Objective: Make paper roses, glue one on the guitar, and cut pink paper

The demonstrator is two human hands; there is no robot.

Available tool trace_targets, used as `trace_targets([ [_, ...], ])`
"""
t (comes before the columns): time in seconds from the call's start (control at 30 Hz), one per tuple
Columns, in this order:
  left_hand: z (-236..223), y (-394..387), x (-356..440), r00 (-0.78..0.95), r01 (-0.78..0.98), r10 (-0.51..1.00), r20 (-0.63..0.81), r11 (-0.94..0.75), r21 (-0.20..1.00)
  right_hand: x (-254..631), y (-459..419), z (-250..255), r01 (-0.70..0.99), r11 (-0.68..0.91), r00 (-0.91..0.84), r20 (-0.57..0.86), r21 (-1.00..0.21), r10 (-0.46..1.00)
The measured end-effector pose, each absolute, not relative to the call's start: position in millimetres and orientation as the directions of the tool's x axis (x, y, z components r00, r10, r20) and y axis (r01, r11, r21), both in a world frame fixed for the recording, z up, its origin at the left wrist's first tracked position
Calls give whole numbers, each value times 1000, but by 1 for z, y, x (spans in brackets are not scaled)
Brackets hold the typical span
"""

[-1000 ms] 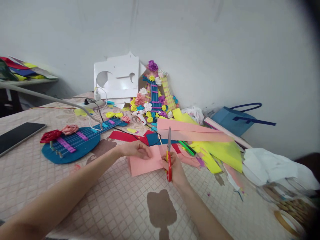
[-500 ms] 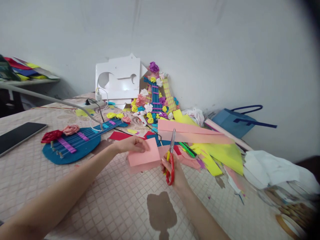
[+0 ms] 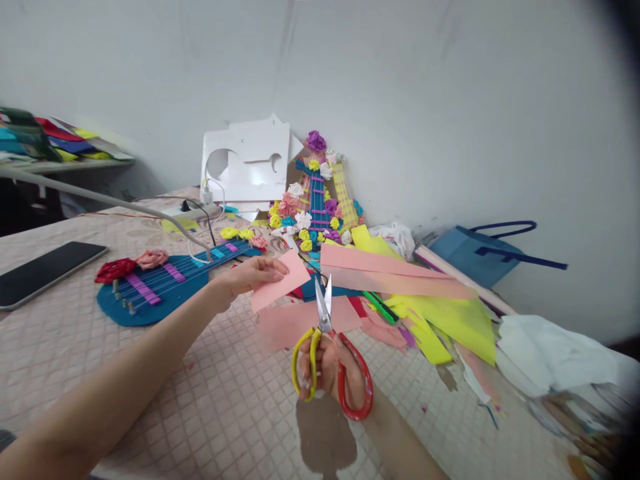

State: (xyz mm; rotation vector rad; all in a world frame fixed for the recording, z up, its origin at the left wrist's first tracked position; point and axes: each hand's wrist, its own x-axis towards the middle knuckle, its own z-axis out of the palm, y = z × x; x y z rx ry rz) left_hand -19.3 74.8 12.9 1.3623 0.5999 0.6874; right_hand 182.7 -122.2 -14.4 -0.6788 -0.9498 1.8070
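My left hand (image 3: 253,273) pinches a cut pink paper piece (image 3: 280,283) and holds it lifted above the table. My right hand (image 3: 327,368) grips scissors (image 3: 330,360) with one yellow and one red handle, blades pointing up and slightly parted. A larger pink sheet (image 3: 300,323) lies flat on the table between the two hands, just behind the scissors.
A blue paper guitar (image 3: 160,283) with paper roses lies at the left, a dark tablet (image 3: 45,267) further left. Coloured paper sheets (image 3: 430,300) pile at the right, a decorated paper tower (image 3: 315,193) and white card stand behind, a blue bag (image 3: 470,250) by the wall.
My left hand lifted the cut pink piece off the larger sheet and up to the left. My right hand pulled the scissors back toward me and spread the handles.
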Motion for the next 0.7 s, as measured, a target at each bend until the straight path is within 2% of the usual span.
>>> trace_targets([
  [0.27, 16, 71, -19, 636, -116, 769, 56, 24, 993, 180, -127, -12, -439, -253, -419, -53, -862, 907],
  [0.5, 18, 69, -19, 632, -109, 774, 28, 53, 993, 180, -127, -17, -404, -285, -448, -84, -869, 890],
  [0.7, 14, 72, -20, 661, -114, 750, 20, 75, 991, 177, -127, -12, -429, -237, -417, -41, -871, 908],
])
